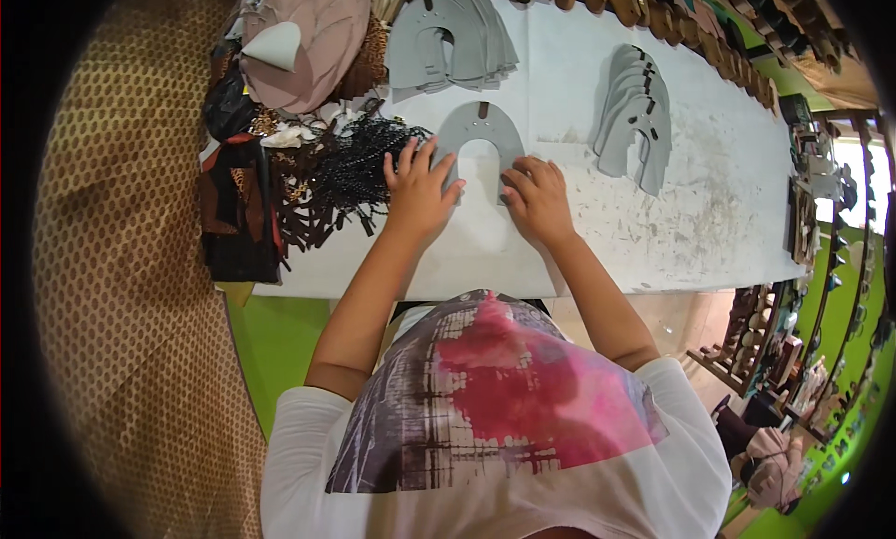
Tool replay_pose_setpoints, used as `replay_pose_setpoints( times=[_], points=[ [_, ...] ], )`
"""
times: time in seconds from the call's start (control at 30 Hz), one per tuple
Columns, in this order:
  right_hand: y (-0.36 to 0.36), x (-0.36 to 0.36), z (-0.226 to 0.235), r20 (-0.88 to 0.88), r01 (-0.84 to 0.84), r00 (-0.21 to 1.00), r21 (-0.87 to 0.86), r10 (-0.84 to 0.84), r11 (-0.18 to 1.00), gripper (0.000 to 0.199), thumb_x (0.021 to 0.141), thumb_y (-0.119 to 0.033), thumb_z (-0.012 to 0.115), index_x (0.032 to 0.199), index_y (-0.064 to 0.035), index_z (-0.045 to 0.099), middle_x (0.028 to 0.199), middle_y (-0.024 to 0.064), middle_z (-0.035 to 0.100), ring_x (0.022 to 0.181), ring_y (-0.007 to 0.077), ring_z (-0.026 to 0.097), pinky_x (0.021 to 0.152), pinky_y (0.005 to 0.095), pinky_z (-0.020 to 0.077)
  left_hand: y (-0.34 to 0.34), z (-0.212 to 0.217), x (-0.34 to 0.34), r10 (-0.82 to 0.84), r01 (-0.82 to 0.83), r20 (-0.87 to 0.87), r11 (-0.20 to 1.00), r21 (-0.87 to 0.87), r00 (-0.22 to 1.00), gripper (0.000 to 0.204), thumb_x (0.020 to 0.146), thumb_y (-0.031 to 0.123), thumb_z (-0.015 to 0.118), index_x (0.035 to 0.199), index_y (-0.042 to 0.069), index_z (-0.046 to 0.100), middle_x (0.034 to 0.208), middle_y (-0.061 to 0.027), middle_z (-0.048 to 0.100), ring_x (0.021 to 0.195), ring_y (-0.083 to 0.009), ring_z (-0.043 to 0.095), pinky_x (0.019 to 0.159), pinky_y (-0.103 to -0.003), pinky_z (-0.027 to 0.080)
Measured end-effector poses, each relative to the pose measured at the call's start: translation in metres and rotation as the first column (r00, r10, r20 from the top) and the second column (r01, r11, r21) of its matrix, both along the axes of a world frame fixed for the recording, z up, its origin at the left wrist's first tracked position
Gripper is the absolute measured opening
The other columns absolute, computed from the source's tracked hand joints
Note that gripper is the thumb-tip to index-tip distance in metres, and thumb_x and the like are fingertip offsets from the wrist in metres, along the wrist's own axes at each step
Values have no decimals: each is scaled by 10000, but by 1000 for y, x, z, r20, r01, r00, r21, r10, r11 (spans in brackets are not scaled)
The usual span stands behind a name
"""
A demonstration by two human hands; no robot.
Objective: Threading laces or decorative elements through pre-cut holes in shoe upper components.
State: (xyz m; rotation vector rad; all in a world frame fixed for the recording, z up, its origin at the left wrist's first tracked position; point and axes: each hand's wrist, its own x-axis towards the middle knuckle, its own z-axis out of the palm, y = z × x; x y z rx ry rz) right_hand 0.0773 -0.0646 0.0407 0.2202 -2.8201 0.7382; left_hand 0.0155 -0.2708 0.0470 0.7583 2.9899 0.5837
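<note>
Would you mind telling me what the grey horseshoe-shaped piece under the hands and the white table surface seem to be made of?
The grey horseshoe-shaped piece looks like thin matte leather or synthetic sheet: it lies flat with clean-cut edges. The white table surface seems a smooth board or laminate, scuffed and stained with dark marks. Both hands, left and right, press the piece flat.

No package, label, sign or screen shows clearly anywhere in the frame. The white table (653, 231) across the upper middle carries only loose cut pieces and trimmings, none of them wrapped, boxed or tagged. At the far right edge, small dark things hang in rows on the green wall (845, 287), but they are too small and too bent by the lens to tell whether any is packed or labelled.
</note>
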Motion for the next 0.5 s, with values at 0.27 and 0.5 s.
replay_pose_setpoints(
  times=[0.27, 0.5],
  points=[
    [-9, -9, -13, 9, 35, 999, 55, -35, 998, 341, 792, -228, 607, 1111, -113, 579, 1255, 109, 482, 1184, 300, 422, 997, 462, 305, 27, -13, -11, -1, 0, -29, 1000, -28, 1000, 570, 799, 386, 594, 1286, 123, 455, 1416, -129, 296, 1306, -338, 248, 1041, -577, 130],
    [-5, -5, -10, 22, 46, 999, 46, -47, 998, 338, 814, -236, 588, 1130, -119, 571, 1261, 104, 479, 1189, 297, 420, 1013, 456, 286, 25, -20, -10, 21, -28, -51, 990, -139, 998, 584, 832, 441, 533, 1320, 140, 428, 1442, -132, 246, 1314, -355, 223, 1019, -622, 97]
  ],
)
